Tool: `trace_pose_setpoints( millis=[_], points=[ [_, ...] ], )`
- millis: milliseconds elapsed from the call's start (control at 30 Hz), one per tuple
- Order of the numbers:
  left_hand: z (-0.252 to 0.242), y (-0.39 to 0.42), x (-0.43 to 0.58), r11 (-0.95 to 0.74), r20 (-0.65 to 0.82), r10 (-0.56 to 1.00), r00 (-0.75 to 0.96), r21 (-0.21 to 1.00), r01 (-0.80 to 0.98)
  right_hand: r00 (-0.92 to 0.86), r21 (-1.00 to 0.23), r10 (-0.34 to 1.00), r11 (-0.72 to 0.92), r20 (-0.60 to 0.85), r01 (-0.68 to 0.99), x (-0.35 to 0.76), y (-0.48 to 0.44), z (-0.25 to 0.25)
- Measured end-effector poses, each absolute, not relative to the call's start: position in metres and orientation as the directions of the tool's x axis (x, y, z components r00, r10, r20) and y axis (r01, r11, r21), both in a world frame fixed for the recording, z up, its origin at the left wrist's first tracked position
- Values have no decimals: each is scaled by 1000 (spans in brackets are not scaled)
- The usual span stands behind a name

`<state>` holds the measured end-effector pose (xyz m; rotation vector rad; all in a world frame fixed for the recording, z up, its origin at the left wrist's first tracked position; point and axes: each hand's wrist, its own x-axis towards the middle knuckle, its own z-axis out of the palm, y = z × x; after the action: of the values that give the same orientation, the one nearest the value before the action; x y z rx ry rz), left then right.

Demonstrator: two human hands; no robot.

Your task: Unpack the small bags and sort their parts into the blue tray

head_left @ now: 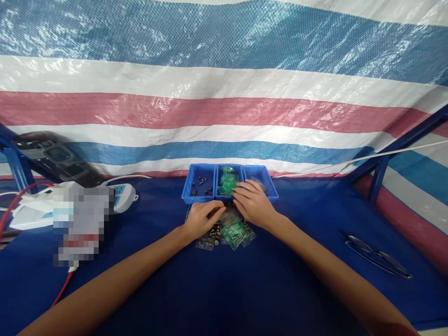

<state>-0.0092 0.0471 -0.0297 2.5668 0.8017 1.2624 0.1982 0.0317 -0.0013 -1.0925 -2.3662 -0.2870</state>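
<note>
My left hand [203,220] is closed, its thumb and fingertips drawn together above a pile of small parts; whatever they pinch is hidden. My right hand [255,203] has its fingers stretched out and apart, fingertips by the near rim of the middle blue bin. Below and between the hands lie a green bag of small screws [235,233], clear plastic bags [249,237] and dark bolt-like pieces [216,231]. Green packets [228,179] fill the middle bin. The left blue bin [186,184] holds several dark fasteners [202,180]. A clear packet lies in the right blue bin [271,184], partly behind my right hand.
Eyeglasses [378,255] lie on the blue tabletop [280,289] at right. On the left are a white power strip [124,198], a blurred-out item [82,224], a red cable [63,287] and a dark device [58,154]. A striped tarp [224,112] hangs behind.
</note>
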Motion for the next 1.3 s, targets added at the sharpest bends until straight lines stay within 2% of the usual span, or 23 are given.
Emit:
trace_pose_setpoints(
  millis=[167, 333, 467, 600, 667, 767, 1000, 1133, 1300],
  points=[
    [-30, 47, -9, -841, 683, 535, 497, 376, 389, -555, -8, 678, 636, 482, 771, 198, 32, 0],
    [-28, 47, -8, -847, 685, 526, 503, 374, 377, -495, -57, 675, 620, 547, 783, 201, 31, 4],
    [-27, 47, -8, -854, 698, 516, 498, 371, 365, -327, -85, 771, 440, 547, 894, 207, 31, 12],
    [-27, 47, -8, -857, 700, 511, 500, 372, 356, -245, -19, 897, 271, 368, 962, 209, 31, 13],
    [-26, 47, -8, -860, 700, 507, 503, 370, 352, -252, -13, 923, 267, 292, 964, 208, 32, 12],
    [-25, 46, -7, -858, 697, 510, 505, 372, 354, -284, -32, 920, 303, 269, 952, 206, 31, 9],
    [-26, 47, -8, -854, 695, 516, 501, 370, 366, -280, -104, 879, 343, 387, 934, 203, 25, 17],
    [-26, 47, -8, -851, 696, 519, 496, 366, 377, -395, -140, 893, 429, 216, 892, 197, 19, 21],
    [-27, 46, -8, -847, 699, 525, 487, 373, 377, -432, -46, 902, 431, -5, 901, 191, 17, 15]
  ],
)
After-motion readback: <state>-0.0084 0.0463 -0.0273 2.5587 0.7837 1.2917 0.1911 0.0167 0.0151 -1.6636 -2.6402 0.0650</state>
